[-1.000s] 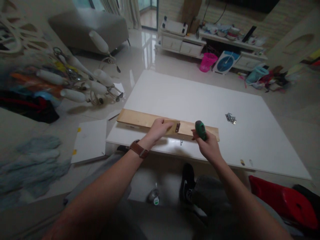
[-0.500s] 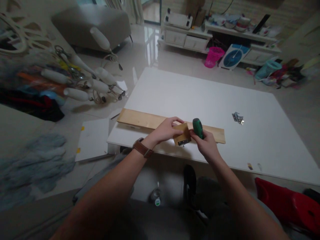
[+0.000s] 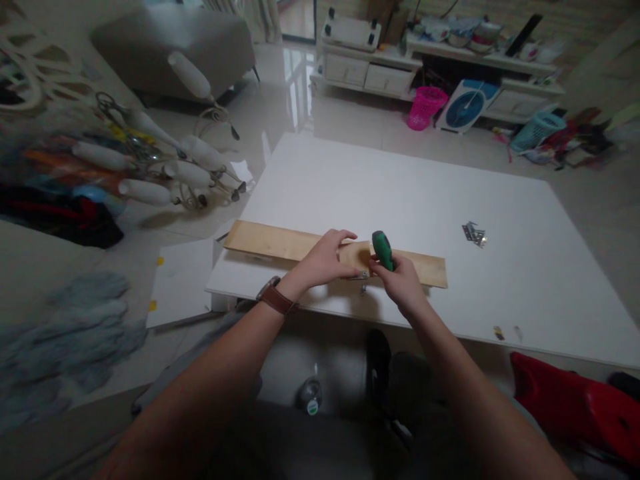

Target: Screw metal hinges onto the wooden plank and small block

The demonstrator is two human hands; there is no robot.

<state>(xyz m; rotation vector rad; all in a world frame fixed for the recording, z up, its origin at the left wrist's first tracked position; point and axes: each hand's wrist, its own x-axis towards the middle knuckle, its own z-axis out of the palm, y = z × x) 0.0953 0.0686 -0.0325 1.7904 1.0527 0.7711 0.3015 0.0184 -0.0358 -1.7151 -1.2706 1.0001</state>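
Wooden block point(image 3: 355, 253), green handle point(image 3: 382, 249), illegible label point(image 3: 313, 407)

Dim, flat light | pale glare on floor point(image 3: 340, 113) | soft shadow on white tabletop point(image 3: 370, 187) | edges stretched, smeared

From my end there's loads of room over the white board point(image 3: 375, 183) beyond the plank point(image 3: 273, 241), I'd just skirt the metal bits point(image 3: 474, 234) on the right. Middle of the plank's jammed though: left hand point(image 3: 326, 259), wood block point(image 3: 354, 256), right hand point(image 3: 404, 283) and green screwdriver point(image 3: 382, 250) all bunched together.
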